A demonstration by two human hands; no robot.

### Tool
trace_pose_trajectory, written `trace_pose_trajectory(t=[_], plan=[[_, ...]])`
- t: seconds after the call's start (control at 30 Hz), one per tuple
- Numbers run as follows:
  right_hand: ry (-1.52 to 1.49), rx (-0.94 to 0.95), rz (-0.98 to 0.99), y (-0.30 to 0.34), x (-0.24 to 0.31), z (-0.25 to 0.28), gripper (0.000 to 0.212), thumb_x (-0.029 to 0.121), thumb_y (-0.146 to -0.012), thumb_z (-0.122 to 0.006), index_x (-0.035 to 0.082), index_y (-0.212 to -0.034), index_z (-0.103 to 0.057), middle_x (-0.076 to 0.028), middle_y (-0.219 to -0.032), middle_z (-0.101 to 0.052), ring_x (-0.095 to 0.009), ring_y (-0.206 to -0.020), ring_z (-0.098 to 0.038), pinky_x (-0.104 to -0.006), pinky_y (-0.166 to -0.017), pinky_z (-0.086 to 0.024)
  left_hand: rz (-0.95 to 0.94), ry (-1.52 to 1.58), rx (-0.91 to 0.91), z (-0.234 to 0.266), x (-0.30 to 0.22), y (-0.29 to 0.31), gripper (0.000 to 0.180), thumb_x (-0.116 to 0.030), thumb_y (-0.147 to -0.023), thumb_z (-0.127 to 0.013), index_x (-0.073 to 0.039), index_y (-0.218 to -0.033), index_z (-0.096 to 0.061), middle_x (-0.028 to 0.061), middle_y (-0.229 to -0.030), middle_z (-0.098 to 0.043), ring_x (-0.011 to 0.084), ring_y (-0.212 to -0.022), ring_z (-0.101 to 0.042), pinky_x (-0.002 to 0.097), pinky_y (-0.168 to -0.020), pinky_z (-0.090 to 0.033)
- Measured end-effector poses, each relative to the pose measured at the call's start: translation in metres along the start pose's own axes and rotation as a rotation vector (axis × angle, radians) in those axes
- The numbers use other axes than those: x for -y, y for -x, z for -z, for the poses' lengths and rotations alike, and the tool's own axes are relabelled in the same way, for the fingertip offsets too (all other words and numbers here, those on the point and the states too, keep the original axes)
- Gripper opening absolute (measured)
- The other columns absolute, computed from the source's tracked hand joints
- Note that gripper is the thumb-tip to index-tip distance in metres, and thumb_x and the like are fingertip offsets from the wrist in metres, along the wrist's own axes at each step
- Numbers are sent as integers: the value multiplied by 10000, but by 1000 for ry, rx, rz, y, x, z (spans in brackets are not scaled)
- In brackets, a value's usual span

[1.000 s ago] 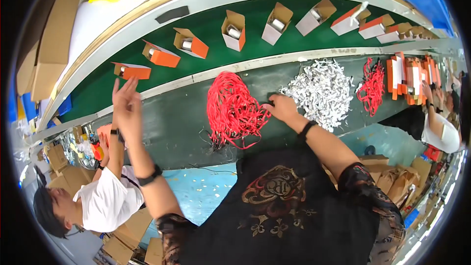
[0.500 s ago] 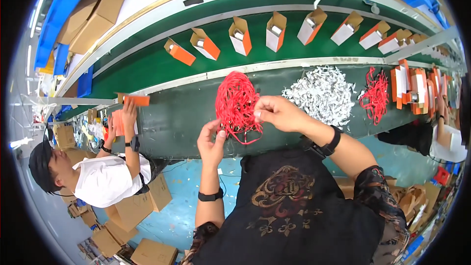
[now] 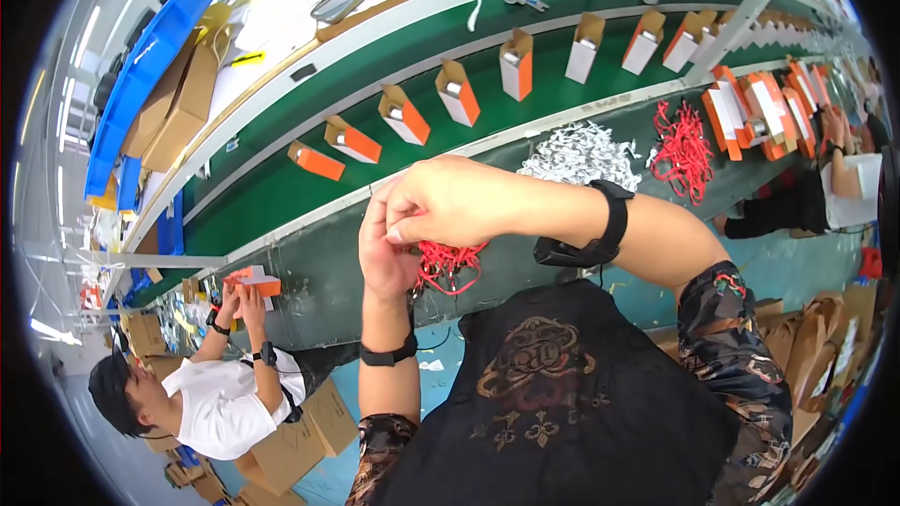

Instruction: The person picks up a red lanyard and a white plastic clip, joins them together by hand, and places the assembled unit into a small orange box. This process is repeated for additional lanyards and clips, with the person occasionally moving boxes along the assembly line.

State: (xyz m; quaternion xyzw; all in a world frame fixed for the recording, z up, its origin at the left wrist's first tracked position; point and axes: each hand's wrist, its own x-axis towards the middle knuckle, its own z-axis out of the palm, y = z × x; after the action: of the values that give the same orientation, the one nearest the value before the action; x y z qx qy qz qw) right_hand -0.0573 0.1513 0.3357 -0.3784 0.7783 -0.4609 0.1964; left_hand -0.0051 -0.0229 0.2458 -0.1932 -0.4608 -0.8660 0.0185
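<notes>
My right hand (image 3: pixel 436 201) reaches across and meets my left hand (image 3: pixel 382 262) over the bench. Its thumb and fingers are pinched together; whatever lies between them is hidden. The left hand's fingers are drawn up against the right fingertips and partly covered by them, so any small thing in them cannot be made out. Just below and behind both hands lies a heap of red cords (image 3: pixel 453 270), mostly covered by the right hand. Beyond my right forearm is a pile of small white strap-like pieces (image 3: pixel 581 157), with a smaller bunch of red cords (image 3: pixel 684 152) beside it.
Open orange-and-white boxes (image 3: pixel 459 98) stand in a row on the green conveyor (image 3: pixel 281 211) behind the bench. More boxes (image 3: pixel 759 112) are heaped at the right. A co-worker in a white shirt (image 3: pixel 225 403) handles an orange box (image 3: pixel 255 279) at the left.
My hands, apart before, have come together as the right hand swung left across the red heap. My view has shifted, and the conveyor row sits differently. The co-worker's hands have come together at a box.
</notes>
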Motion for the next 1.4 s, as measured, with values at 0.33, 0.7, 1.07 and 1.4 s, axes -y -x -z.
trace_pose_trajectory(t=[0.33, 0.7, 1.07, 1.4], plan=[[81, -62, -127, 36, -1, 28, 220, 243, -890, -656, 32, -935, -697, -128, -817, -693, -255, -772, -675, -377, -711, -519, 40, -1294, -56, 32, 17, 28, 189, -157, -977, -581, 2, -975, -683, 140, -833, -691, 196, -768, -665, 336, -722, -516], [-190, -189, 43, 34, -6, 18, 189, 156, -953, -560, 23, -1041, -661, -70, -812, -670, -167, -798, -650, -343, -740, -527, 193, 29, -150, -44, 151, 53, 785, -635, -922, -510, -31, -1420, -448, 170, -1393, -495, 277, -1273, -491, 423, -1054, -391], [-535, -433, -257, 122, -168, 25, 238, 251, -944, -654, 16, -981, -664, -24, -810, -664, -117, -682, -597, -301, -643, -508, 337, -876, -67, -19, 103, 84, 197, -219, -1008, -541, -38, -983, -614, 42, -683, -548, 160, -626, -522, 315, -591, -432], [471, -171, -708, 188, -324, -63, 225, 236, -807, -724, 151, -1014, -697, -105, -924, -688, -346, -911, -661, -466, -779, -528, 568, -1800, 211, -13, 75, 84, 186, -255, -904, -623, -79, -908, -685, 175, -807, -658, 387, -741, -651, 485, -668, -514]])
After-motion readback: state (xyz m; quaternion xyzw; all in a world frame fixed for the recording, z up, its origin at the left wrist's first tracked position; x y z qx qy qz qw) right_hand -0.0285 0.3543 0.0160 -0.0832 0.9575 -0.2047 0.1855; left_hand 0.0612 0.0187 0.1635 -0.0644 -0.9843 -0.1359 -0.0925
